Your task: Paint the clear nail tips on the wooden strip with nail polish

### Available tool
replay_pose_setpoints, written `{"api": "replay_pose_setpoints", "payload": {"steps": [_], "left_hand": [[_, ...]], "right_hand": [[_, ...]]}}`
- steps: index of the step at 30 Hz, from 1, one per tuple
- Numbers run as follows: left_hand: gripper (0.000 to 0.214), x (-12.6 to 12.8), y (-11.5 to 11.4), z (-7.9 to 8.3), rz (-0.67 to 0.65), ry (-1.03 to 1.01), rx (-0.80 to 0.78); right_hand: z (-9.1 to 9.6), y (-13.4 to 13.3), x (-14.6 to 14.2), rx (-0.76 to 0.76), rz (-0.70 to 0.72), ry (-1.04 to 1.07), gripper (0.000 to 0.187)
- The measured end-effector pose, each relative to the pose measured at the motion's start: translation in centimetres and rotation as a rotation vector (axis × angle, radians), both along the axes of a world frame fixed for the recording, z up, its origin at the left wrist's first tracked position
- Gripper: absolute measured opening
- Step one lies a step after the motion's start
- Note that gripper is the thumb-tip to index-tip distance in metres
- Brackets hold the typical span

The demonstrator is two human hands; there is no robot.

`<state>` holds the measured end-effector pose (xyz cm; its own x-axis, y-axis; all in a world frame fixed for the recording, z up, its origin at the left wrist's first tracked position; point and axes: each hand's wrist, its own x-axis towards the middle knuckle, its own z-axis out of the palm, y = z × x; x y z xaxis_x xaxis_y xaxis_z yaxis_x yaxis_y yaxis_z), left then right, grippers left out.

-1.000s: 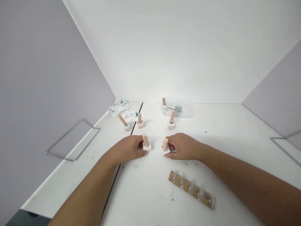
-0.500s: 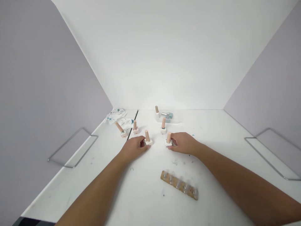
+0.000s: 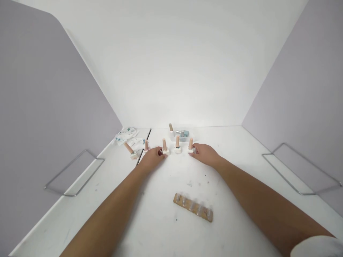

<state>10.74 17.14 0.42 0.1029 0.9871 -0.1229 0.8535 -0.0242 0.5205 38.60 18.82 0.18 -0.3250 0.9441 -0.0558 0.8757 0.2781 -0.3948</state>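
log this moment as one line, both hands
left hand: grips left bottle | right hand: grips right bottle | between: middle bottle | near side: brown strip | behind: clear tray

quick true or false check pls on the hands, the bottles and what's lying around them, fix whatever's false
1. The left hand holds a squat white bottle with a tall peach cylindrical cap. True.
2. The right hand is empty. False: the right hand holds another white bottle with a peach cap.
3. A third peach-capped white bottle stands between the two held ones, touched by neither hand. True.
4. The flat brown strip with clear upright pieces lies beyond the bottles. False: the strip lies nearer the person than both hands.
5. Crumpled white tissue with blue-green stains lies to the left of both hands. True.
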Motion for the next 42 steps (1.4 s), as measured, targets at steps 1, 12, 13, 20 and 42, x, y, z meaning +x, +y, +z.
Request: {"api": "replay_pose_setpoints", "payload": {"steps": [1, 12, 13, 20, 42], "left_hand": [[0.036, 0.0, 0.1, -0.1, 0.011, -0.015, 0.006], [0.036, -1.7, -3.0, -1.8, 0.066, -0.182, 0.115], [0.036, -1.8, -3.6, -1.8, 0.059, -0.192, 0.121], [0.034, -2.5, -7.4, -2.1, -0.048, -0.201, 0.081], [0.018, -2.1, -8.7, 0.0, -0.180, -0.228, -0.020]], "right_hand": [[-0.1, 0.2, 0.0, 0.004, -0.007, 0.007, 0.034], [-1.1, -1.9, 3.1, 0.049, -0.093, 0.136, 0.033], [-1.2, -2.7, 3.6, 0.050, -0.082, 0.148, 0.030], [-1.7, -11.1, 6.2, 0.095, 0.048, 0.199, 0.027], [-2.1, -17.5, 3.2, 0.114, 0.162, 0.116, 0.016]]}}
